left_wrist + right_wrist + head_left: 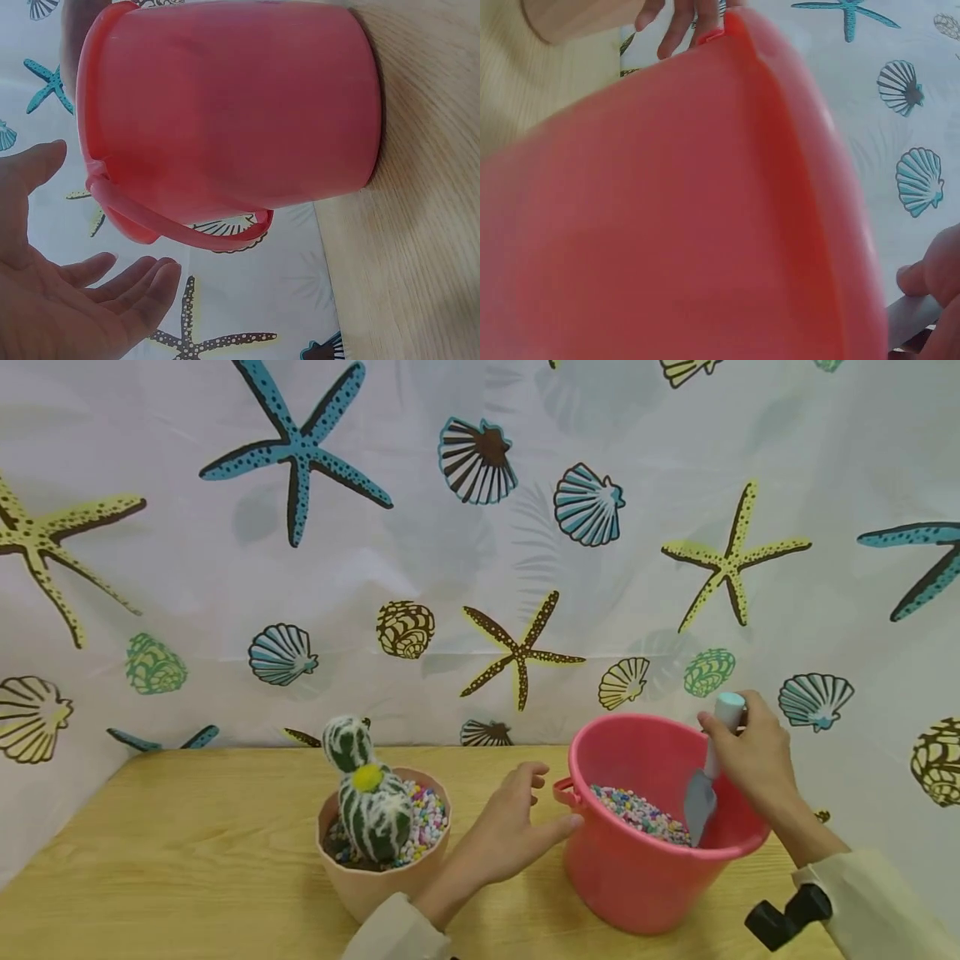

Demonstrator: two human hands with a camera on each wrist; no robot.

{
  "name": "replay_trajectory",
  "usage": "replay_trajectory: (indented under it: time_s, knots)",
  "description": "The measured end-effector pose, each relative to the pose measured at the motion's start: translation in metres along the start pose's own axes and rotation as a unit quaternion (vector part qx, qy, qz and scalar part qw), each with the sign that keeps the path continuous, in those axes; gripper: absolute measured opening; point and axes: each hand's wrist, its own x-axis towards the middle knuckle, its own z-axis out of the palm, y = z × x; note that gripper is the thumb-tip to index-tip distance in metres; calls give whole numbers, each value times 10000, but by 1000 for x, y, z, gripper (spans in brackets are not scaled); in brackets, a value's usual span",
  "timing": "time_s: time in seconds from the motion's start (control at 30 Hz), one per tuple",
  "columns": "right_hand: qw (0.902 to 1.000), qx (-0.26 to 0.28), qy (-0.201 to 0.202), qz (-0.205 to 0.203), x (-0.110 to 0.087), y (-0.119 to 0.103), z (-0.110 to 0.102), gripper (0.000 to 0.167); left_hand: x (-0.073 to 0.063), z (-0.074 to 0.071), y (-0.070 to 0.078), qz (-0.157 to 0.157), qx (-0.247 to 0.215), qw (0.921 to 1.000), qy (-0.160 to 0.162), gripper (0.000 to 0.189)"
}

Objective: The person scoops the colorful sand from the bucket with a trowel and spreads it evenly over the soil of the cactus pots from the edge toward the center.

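My right hand (pixel 753 756) grips the pale handle of a small trowel (pixel 701 806) over the right side of a red bucket (pixel 637 885). The trowel's grey blade points down inside the bucket, its tip at the multicoloured pebbles (pixel 637 814) in the bottom. Left of the bucket, my left hand (pixel 506 835) hangs with fingers loosely spread and holds nothing; its thumb reaches toward the bucket's rim. In the left wrist view the bucket's handle (pixel 187 234) hangs close to that hand's fingertips. The right wrist view shows part of the right hand (pixel 937 277) beyond the rim.
A peach-coloured pot (pixel 352 885) stands to the left on the wooden table (pixel 187 852), partly behind my left forearm. It holds a striped cactus (pixel 375 818) with a yellow flower and coloured pebbles. A cloth (pixel 420 552) printed with starfish and shells hangs behind the table.
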Motion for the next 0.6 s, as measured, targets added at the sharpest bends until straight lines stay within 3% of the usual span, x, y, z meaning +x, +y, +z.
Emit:
replay_trajectory:
  time_s: [0.13, 0.27, 0.43, 0.6]
  knots:
    - [9989, -418, -216, -83, -2, 0, 1, 43, 6, 3, 0, -100, -10, 9999, 3, 76]
    - [9983, -570, -112, 36, -1, 0, 6, 42, 12, 8, 2, -216, -1, 9998, -6, 85]
    - [9994, -351, 48, 62, 4, -3, 16, 39, 16, 14, 5, -151, -38, 9999, 7, 89]
    - [9996, 59, -75, -273, 7, -6, 30, 34, 17, 19, 5, 119, -191, 9997, -113, 86]
